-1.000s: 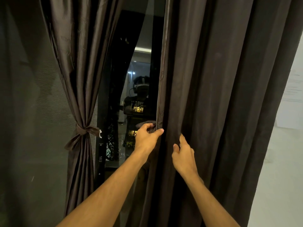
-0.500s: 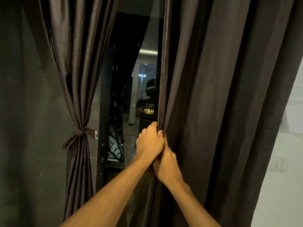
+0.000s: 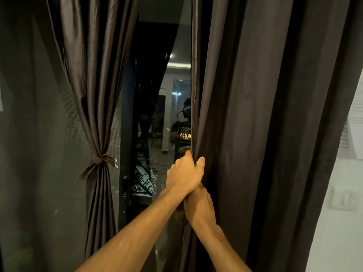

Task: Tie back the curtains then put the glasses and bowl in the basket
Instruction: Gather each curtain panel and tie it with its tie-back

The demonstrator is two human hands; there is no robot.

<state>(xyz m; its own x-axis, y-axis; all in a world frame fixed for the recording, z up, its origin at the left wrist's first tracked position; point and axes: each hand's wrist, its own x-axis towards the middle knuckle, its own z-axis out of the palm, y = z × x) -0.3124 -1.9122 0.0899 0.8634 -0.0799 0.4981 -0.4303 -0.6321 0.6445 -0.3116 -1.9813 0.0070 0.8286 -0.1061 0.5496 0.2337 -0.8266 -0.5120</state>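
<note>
Curtain (image 3: 94, 95) at frame left is tied. Left hand (image 3: 184, 176) and right hand (image 3: 199, 207) clutch the untied right curtain (image 3: 255, 134). Glasses, bowl unseen.

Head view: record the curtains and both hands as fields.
left curtain: gathered, tied back with a fabric tie
right curtain: hanging loose, untied
left hand: grips the right curtain's inner edge
right hand: holds the same curtain just below, touching the left hand; fingers mostly hidden
glass door: dark, exposed between the curtains
</note>
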